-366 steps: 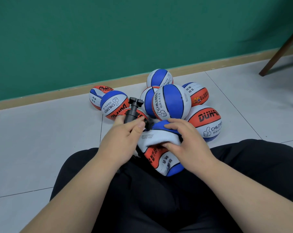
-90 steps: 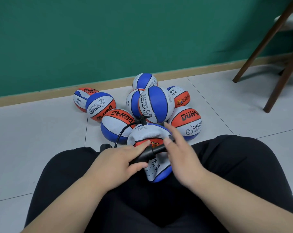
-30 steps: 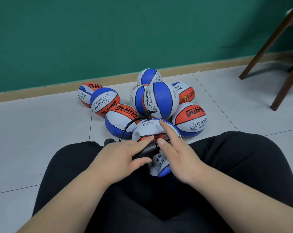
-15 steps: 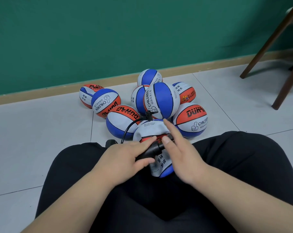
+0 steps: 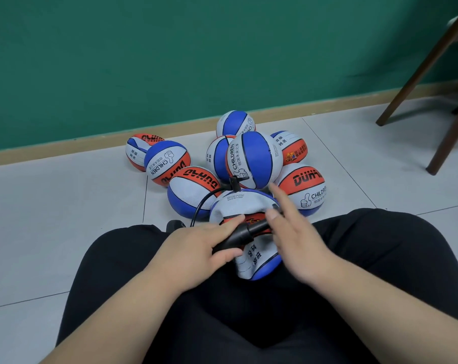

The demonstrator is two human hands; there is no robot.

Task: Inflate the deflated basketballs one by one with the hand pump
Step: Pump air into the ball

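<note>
Here, pump (image 5: 239, 235) lies gripped in left fingers (image 5: 226, 224).

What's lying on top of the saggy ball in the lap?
A hand pump lies across the ball, gripped by the left hand; the right hand touches its far end. Its hose reaches the ball's top. Hands hide its ends.

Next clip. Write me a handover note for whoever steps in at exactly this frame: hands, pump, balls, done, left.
The left hand grips the hand pump by its barrel, across the lap. The right hand, fingers straight and blurred, touches the pump's handle end.
The lap ball is creased and soft; the hose runs to its top.
Eight other balls lie piled on the floor; which are filled is unclear.
Done: pump apparently connected. Left: pump this ball firm, then the rest.
</note>
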